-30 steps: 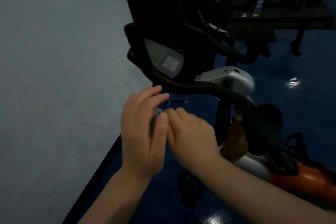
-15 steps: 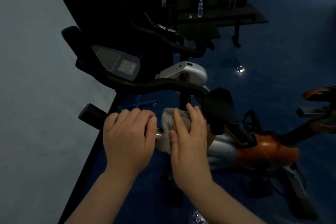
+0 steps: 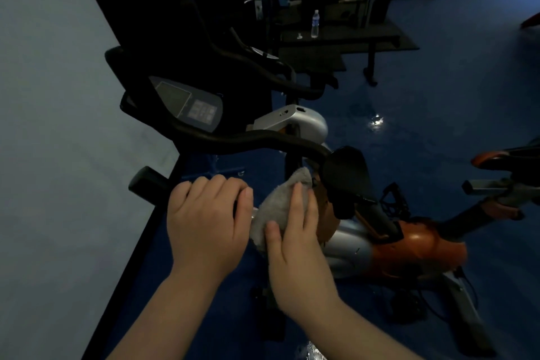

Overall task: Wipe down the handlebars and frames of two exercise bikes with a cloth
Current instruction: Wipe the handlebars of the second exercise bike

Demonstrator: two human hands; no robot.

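Left hand [image 3: 204, 222] is curled over the near handlebar [image 3: 149, 184], whose black end sticks out to the left. Right hand [image 3: 295, 245] lies just beside it, fingers and thumb wrapped round a grey cloth [image 3: 277, 202]; the cloth is pressed on the bar's inner stretch, its far tip close to the black pad [image 3: 347, 178]. The two hands are nearly touching.

Beyond them the far handlebar [image 3: 248, 140] curves across, with the console [image 3: 190, 102] behind and a wall [image 3: 58, 126] at left. The silver-and-orange frame [image 3: 409, 245] runs off to the right over blue floor [image 3: 438, 96]. A second bike [image 3: 502, 181] is partly seen at the right edge. A bottle [image 3: 315, 23] stands on a far bench [image 3: 336, 38].

Judged progress: early. Only the near bar is being wiped; whether other parts are already clean cannot be told in the dim light. The frame and second bike appear left to do.
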